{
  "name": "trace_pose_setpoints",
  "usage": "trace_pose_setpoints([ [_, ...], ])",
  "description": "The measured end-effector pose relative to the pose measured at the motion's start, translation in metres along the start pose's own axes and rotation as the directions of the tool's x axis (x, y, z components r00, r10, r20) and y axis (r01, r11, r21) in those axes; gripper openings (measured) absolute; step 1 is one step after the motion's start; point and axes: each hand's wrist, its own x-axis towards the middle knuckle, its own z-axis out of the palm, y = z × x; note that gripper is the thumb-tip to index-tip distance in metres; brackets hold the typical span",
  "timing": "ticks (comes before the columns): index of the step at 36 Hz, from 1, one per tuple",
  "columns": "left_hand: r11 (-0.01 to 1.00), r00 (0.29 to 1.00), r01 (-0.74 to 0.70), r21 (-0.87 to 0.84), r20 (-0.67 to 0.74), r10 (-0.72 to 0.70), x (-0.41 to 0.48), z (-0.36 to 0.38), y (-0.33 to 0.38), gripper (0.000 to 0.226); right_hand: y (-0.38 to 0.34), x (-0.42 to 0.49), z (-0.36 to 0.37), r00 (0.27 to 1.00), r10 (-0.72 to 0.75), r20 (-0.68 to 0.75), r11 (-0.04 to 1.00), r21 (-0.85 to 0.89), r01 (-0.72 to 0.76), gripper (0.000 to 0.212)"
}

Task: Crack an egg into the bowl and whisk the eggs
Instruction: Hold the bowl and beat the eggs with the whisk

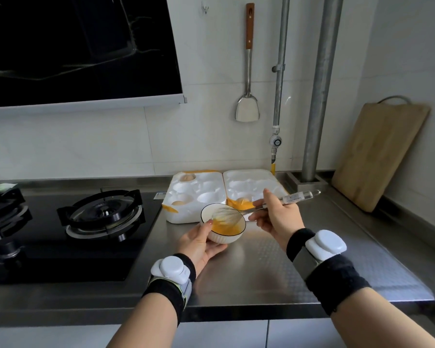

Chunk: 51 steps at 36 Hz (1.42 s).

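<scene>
A small white bowl (212, 212) with yellow beaten egg (227, 228) in it is tilted toward me above the steel counter. My left hand (199, 243) cups it from below, thumb on the near rim. My right hand (276, 217) grips the metal handle of a wire whisk (227, 216); its head is blurred inside the bowl, in the egg. Behind the bowl lies an open white egg carton (199, 194) with three eggs visible in its cups.
A black gas hob (103, 214) takes up the left of the counter. A wooden cutting board (379, 156) leans on the right wall. A spatula (248, 71) hangs on the tiles beside two pipes. Bare steel counter (261, 267) lies in front of me.
</scene>
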Motion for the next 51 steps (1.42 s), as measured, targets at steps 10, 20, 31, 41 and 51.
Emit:
trace_pose_setpoints([
  [10, 1.000, 1.000, 0.001, -0.004, -0.011, -0.001, -0.0025, 0.0009, 0.0016, 0.023, 0.0011, -0.0013, 0.0019, 1.000, 0.000, 0.004, 1.000, -0.030, 0.000, 0.043],
  [20, 1.000, 1.000, 0.022, -0.005, -0.011, -0.022, -0.0049, 0.0033, 0.0025, 0.024, 0.0033, 0.0015, 0.0024, 0.999, -0.027, -0.017, 1.000, 0.009, 0.028, 0.043],
  [31, 1.000, 1.000, 0.020, -0.010, -0.017, -0.020, -0.0048, 0.0032, 0.0025, 0.020, 0.0062, 0.0000, 0.0012, 1.000, -0.025, 0.013, 1.000, 0.012, 0.024, 0.046],
  [41, 1.000, 1.000, 0.020, -0.006, -0.015, -0.020, -0.0041, 0.0030, 0.0025, 0.023, 0.0026, 0.0002, 0.0024, 0.998, -0.065, -0.010, 0.997, -0.035, 0.065, 0.043],
  [51, 1.000, 1.000, 0.020, -0.009, -0.020, -0.020, -0.0035, 0.0015, 0.0018, 0.022, 0.0038, 0.0005, -0.0002, 1.000, -0.020, 0.016, 0.999, -0.046, 0.021, 0.044],
])
